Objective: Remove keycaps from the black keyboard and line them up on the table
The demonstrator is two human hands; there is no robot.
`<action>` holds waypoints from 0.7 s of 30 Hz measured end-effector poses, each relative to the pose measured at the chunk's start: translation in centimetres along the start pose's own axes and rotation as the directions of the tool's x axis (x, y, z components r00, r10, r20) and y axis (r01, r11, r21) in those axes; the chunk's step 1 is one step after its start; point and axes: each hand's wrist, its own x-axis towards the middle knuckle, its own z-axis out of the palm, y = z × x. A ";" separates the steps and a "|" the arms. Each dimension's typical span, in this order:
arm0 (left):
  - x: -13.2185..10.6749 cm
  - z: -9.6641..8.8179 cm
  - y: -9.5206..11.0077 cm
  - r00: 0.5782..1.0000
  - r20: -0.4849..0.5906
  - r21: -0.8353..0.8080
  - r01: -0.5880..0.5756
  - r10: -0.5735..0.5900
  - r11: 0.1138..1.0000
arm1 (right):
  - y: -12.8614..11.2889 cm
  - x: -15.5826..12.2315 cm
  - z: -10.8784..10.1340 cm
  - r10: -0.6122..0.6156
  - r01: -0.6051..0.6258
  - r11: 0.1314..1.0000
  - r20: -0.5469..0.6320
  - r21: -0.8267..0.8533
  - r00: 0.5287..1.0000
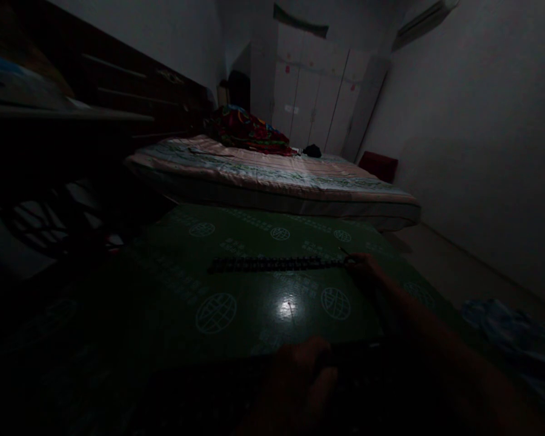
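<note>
A: Describe the room, largest item first.
B: Dim throughout; the lower left is nearly black. A pale wardrobe (318, 85) stands at the far side. Before it lies a bed (272, 181) with a striped cover, a red patterned blanket (254, 130) heaped on it. Nearest is a green tabletop (254, 333) printed with globe emblems, its left part lost in shadow.

A: What lies along the bottom edge?
B: A dark slab (200, 387), cut off by the frame. Its surface is too dark to identify.

A: And the main item?
B: A long, dark, segmented strip (272, 264), flat on the tabletop beyond the slab, running crosswise. Its left end fades into the dark; its right end meets the right hand (366, 266).

A: State of the hands?
B: The right has its fingers drawn in at that end, a thin dark piece (344, 251) projecting beside them. Whether it grips the strip, that piece or both, I cannot tell. The left hand (300, 369) is at the slab's far edge, fingers curled, thumb partly apart; any hold is hidden by shadow.

A: Smallest item?
B: A thin dark line (291, 312) in the lamp glare, nature unclear.
</note>
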 end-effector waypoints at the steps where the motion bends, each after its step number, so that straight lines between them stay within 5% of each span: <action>1: 0.0 0.0 0.1 1.000 0.003 0.002 0.001 -0.001 1.000 | 0.0 0.0 0.0 0.001 -0.001 1.000 -0.003 0.001 1.000; 12: 0.0 -0.7 1.4 0.999 0.042 -0.006 0.000 0.000 1.000 | -0.4 -0.2 0.0 0.004 -0.005 1.000 -0.038 -0.021 0.999; 21: 0.1 -0.1 0.1 1.000 0.003 0.006 -0.026 0.026 1.000 | -0.3 0.0 -0.1 -0.003 0.002 1.000 -0.038 -0.014 0.999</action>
